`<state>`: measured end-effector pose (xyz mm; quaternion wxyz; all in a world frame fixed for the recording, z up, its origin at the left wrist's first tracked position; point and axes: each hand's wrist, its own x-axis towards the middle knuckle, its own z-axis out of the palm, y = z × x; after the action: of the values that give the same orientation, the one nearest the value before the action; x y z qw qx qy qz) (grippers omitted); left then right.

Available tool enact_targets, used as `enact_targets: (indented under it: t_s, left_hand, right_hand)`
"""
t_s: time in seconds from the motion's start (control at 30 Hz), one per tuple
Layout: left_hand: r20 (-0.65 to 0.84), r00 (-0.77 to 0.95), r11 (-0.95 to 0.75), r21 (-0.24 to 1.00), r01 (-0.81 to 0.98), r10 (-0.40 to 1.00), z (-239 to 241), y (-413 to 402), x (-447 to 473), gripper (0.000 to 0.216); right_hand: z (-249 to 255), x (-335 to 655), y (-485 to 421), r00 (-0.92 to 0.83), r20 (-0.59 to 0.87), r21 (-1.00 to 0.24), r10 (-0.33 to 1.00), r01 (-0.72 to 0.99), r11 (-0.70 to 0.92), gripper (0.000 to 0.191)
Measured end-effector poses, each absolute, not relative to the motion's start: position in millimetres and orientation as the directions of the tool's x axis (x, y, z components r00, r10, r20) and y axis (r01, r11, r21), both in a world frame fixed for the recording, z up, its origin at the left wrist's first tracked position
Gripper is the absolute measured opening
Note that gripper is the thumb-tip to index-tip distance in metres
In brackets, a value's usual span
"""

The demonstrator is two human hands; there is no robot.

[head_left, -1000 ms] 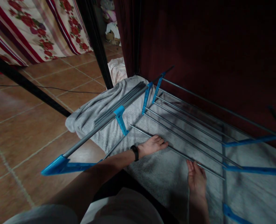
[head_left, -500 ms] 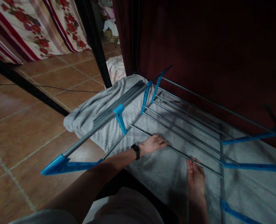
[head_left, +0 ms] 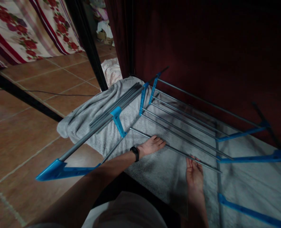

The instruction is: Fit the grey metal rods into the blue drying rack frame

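My left hand [head_left: 152, 145], with a black band on its wrist, is closed over a thin metal rod [head_left: 177, 150] near its middle. My right hand [head_left: 194, 172] holds the same rod nearer its right end, palm up, the fingertips at the tube. Both ends of this rod show: the left one lies close to a blue plastic bracket [head_left: 118, 122], the right one at a dark grey side bar [head_left: 218, 183]. Beyond the hands, several parallel metal rods [head_left: 183, 135] span between blue brackets of a partly assembled rack.
A bundle of loose grey tubes [head_left: 114, 106] rests across the rack's left side. Beneath everything lies a grey blanket [head_left: 81, 118]. A dark red panel [head_left: 202, 57] stands behind; black metal bars [head_left: 88, 41] and tiled floor [head_left: 26, 142] are at left.
The view has shifted slightly, so the scene sits a little further left. Both hands keep their hold on the rod, with little other visible change.
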<state>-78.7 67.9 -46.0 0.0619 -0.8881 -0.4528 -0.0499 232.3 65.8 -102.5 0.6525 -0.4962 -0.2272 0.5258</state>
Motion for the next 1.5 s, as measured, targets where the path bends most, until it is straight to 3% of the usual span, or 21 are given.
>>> enact_targets:
  t_s: [0.37,0.57,0.93,1.2,1.37,1.5]
  left_hand:
    - [0.187,0.57,-0.577,-0.022,0.817,0.8,-60,74,-88,0.039]
    - [0.345,0.544,-0.576,-0.012,0.818,0.765,-79,81,-94,0.032]
    - [0.637,0.504,-0.588,-0.097,0.803,0.583,-76,90,-109,0.03]
    - [0.643,0.411,-0.514,-0.03,0.857,0.646,-63,83,-125,0.028]
    - [0.651,0.374,-0.465,-0.037,0.885,0.66,-61,83,-141,0.025]
    - [0.647,0.342,-0.472,0.032,0.881,0.682,-60,85,-147,0.031]
  right_hand:
    - [-96,220,66,0.38,-0.3,-0.829,0.875,-0.557,-0.042,0.035]
    - [-92,207,74,0.409,-0.268,-0.807,0.872,-0.59,0.028,0.028]
    - [-51,215,97,0.497,-0.252,-0.829,0.83,-0.553,0.079,0.045]
    - [-17,254,117,0.575,-0.195,-0.822,0.794,-0.538,0.187,0.045]
    - [-1,276,130,0.584,-0.129,-0.79,0.802,-0.549,0.273,0.035]
    - [13,280,144,0.565,-0.124,-0.781,0.815,-0.563,0.271,0.025]
